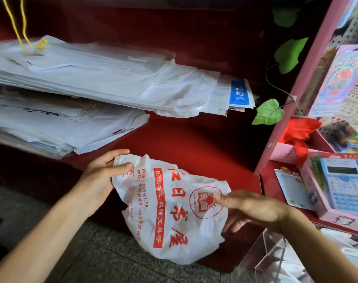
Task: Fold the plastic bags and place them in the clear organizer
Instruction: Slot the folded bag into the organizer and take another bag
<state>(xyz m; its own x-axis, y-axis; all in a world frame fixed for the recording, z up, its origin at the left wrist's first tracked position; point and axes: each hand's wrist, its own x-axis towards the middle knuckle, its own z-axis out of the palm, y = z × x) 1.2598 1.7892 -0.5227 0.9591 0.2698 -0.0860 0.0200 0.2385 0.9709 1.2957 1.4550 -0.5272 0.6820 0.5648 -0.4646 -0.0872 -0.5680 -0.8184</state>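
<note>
One plastic bag (170,209), crumpled and unfolded, hangs before the red counter (194,144). My left hand (104,174) pinches its corner; my right hand (247,207), fingers loosely extended, touches its edge. Folding remains; the clear organizer (276,260) waits lower right.

Hands spreading a printed bag over the red worktop (204,144)

The left hand (101,176) is pinching the white plastic bag (172,211) at its far-left corner; the right hand (253,207) is touching its right edge.
</note>
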